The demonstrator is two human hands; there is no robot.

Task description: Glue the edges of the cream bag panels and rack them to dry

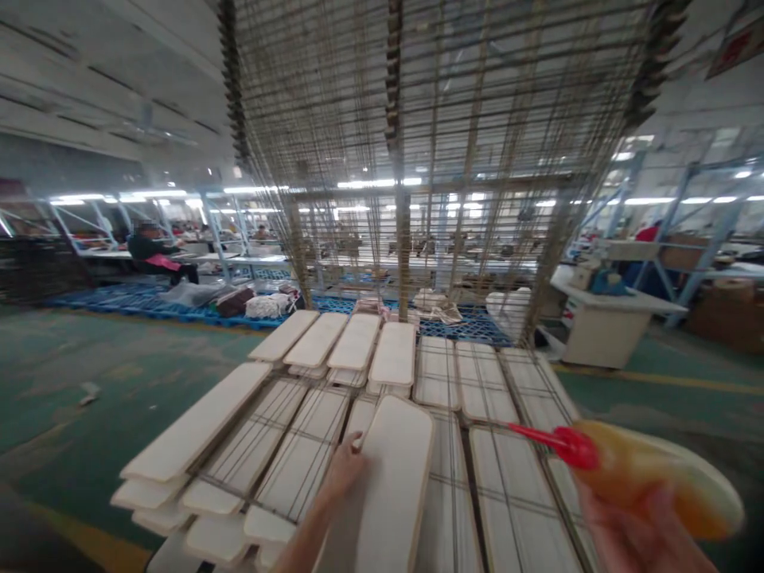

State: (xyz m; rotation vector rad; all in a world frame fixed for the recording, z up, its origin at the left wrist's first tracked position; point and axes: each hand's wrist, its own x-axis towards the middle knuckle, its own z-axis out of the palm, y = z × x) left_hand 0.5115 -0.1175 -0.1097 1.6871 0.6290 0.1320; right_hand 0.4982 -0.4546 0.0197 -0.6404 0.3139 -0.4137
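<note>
My left hand (346,469) is at the near middle, its fingers curled at the left edge of a white rounded-corner board (399,469). That board lies tilted above the others, its far end raised. In my right hand (633,521), at the lower right, is a squeeze bottle (668,473) of amber liquid with a red cap and a long thin red nozzle. The nozzle points left, over the boards. Around both hands lie rows of similar white boards (391,350), several of them stacked. Dark wire grids (310,442) run among and over them.
A tall rack of wire shelves (399,263) rises tilted behind the boards. Blue pallets (143,302) with bundles lie on the green floor (53,390). A white sewing table (609,318) stands at right. A seated person (156,251) is far left, beside blue-framed workbenches.
</note>
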